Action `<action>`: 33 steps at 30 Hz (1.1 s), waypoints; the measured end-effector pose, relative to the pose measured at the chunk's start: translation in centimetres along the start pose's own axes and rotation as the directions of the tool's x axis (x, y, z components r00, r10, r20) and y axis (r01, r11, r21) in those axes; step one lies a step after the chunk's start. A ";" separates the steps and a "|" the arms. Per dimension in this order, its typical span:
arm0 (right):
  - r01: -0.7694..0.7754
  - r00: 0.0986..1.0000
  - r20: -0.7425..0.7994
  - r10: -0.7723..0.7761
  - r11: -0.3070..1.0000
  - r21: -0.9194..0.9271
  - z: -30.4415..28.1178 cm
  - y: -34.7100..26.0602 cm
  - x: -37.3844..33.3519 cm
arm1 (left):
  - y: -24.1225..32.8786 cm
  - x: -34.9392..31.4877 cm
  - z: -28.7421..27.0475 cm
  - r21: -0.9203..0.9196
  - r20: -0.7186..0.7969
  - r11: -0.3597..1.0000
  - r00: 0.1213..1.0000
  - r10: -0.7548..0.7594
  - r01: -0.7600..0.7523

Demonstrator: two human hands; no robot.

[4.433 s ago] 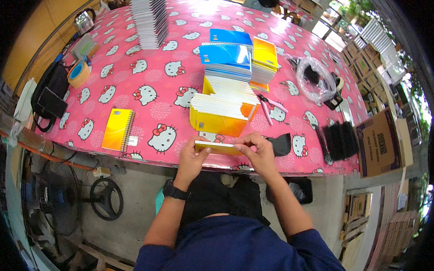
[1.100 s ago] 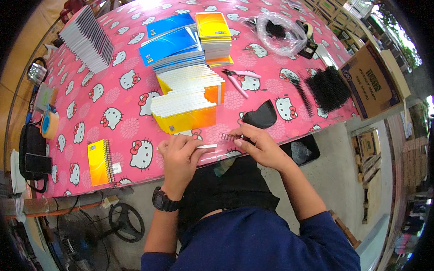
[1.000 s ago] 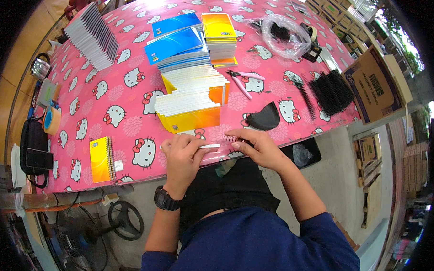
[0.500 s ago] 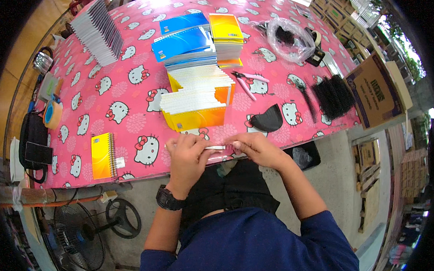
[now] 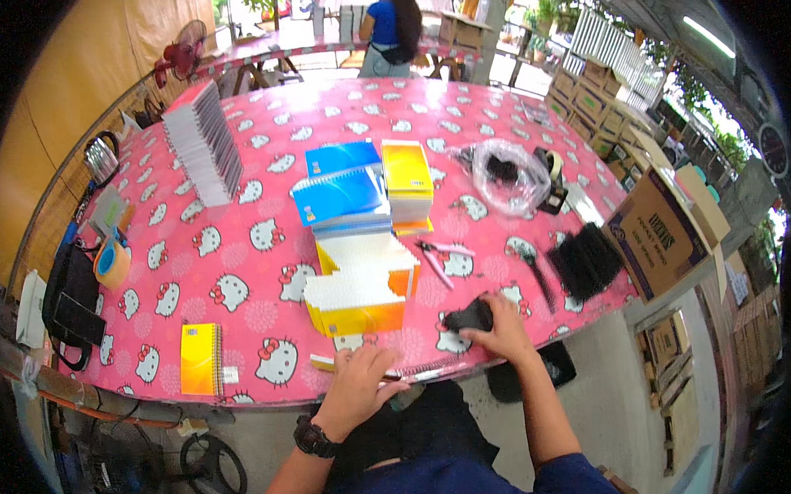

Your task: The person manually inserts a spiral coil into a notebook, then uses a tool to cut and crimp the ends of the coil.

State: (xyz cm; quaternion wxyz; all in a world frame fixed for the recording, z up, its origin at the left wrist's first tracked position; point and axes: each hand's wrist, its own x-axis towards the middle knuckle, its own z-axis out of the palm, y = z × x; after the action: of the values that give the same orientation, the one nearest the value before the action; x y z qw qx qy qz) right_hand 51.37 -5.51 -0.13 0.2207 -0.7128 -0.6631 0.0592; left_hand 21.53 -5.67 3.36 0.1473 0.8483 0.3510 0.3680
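Observation:
At the table's near edge my left hand (image 5: 365, 378) is closed on a small yellow notebook (image 5: 323, 364), seen almost edge-on. A dark wire coil (image 5: 422, 371) runs along the edge to the right of that hand. My right hand (image 5: 504, 331) grips a black half-round piece (image 5: 470, 317) lying on the table, thumb at its near side and fingers over its right end; I cannot tell what it is made of. Beyond my left hand stands a stack of unbound yellow notebooks (image 5: 358, 318). Pink-handled pliers (image 5: 441, 264) lie past the black piece.
Blue notebooks (image 5: 340, 199) and yellow ones (image 5: 407, 167) are stacked farther back. Black wire coils (image 5: 584, 262) and a carton (image 5: 662, 230) stand at right. A finished spiral notebook (image 5: 201, 359) lies left, near tape (image 5: 112, 263). A person (image 5: 393, 25) is at a far table.
My right hand has left the notebook's coil, moved right and taken hold of the black half-round piece. My left hand still holds the notebook. The view has tilted up, showing the far table.

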 end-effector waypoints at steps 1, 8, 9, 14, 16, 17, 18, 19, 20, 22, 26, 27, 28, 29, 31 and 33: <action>0.010 1.000 -0.012 -0.010 1.000 -0.006 0.2 0.4 -0.2 | -0.3 -0.2 0.0 0.003 0.092 1.000 0.996 -0.001 0.001; 0.128 0.992 -0.012 -0.128 0.988 0.081 0.6 -0.3 0.1 | -0.4 -0.6 0.0 -0.006 0.056 0.999 0.998 -0.033 0.033; 0.123 0.992 0.023 -0.126 0.989 0.086 0.6 -1.3 0.2 | -0.7 -0.7 0.0 -0.014 0.068 0.998 0.996 -0.065 0.066; -0.121 0.877 0.381 -0.293 0.632 0.765 0.6 -4.5 -1.0 | -1.6 -0.8 0.0 0.108 -0.069 0.991 0.995 -0.077 0.085; -0.190 0.863 0.397 -0.313 0.527 0.828 1.6 -4.8 -1.5 | -3.2 -1.9 -0.9 0.138 -0.019 0.986 0.995 -0.093 0.095; -0.243 0.861 0.397 -0.317 0.430 0.870 1.8 -4.7 -1.9 | -3.7 -2.2 -0.9 0.151 0.021 0.985 0.996 -0.084 0.080; -0.309 0.799 0.376 -0.469 0.215 0.926 0.8 -6.6 -2.3 | -3.6 -2.2 -0.8 0.140 0.000 0.987 0.997 -0.078 0.077; -0.281 0.769 0.334 -0.546 0.181 0.943 1.3 -7.3 -2.8 | -3.5 -2.2 -0.9 0.141 0.002 0.986 0.996 -0.089 0.088; -0.201 0.769 0.386 -0.509 0.381 0.902 1.1 -7.9 -2.7 | -3.5 -2.3 -0.9 0.122 0.023 0.989 0.996 -0.085 0.082; -0.093 0.826 0.419 -0.377 0.641 0.761 0.7 -7.8 -1.7 | -3.4 -2.1 -0.7 0.100 0.037 0.992 0.996 -0.076 0.072; -0.128 0.815 0.375 -0.443 0.493 0.861 0.3 -8.6 -1.3 | -3.4 -1.9 -0.4 0.069 0.034 0.993 0.995 -0.093 0.091; -0.035 0.777 0.304 -0.551 0.444 0.895 0.4 -9.3 -1.2 | -3.5 -1.7 -0.4 0.062 0.038 0.994 0.995 -0.087 0.085; -0.128 0.821 0.437 -0.368 0.627 0.768 1.1 -9.3 -1.1 | -3.5 -1.7 -0.5 0.063 0.041 0.995 0.996 -0.085 0.082; -0.134 0.820 0.504 -0.271 0.766 0.629 0.8 -8.9 -0.6 | -3.5 -1.9 -0.5 0.069 0.017 0.996 0.998 -0.059 0.058; -0.206 0.822 0.408 -0.397 0.461 0.863 0.8 -8.1 -1.2 | -3.5 -1.9 0.0 0.075 -0.022 0.996 0.999 -0.042 0.043; -0.158 0.812 0.407 -0.417 0.515 0.843 1.3 -8.6 -1.3 | -4.3 -2.5 1.6 -0.256 -0.266 0.944 0.924 -0.276 0.208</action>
State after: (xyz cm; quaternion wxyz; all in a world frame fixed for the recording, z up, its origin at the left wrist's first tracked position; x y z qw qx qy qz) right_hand 42.85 -6.31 1.77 0.3357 -0.4060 -0.6357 0.5643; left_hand 19.39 -4.36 -1.20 0.2312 0.7109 0.4283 0.5077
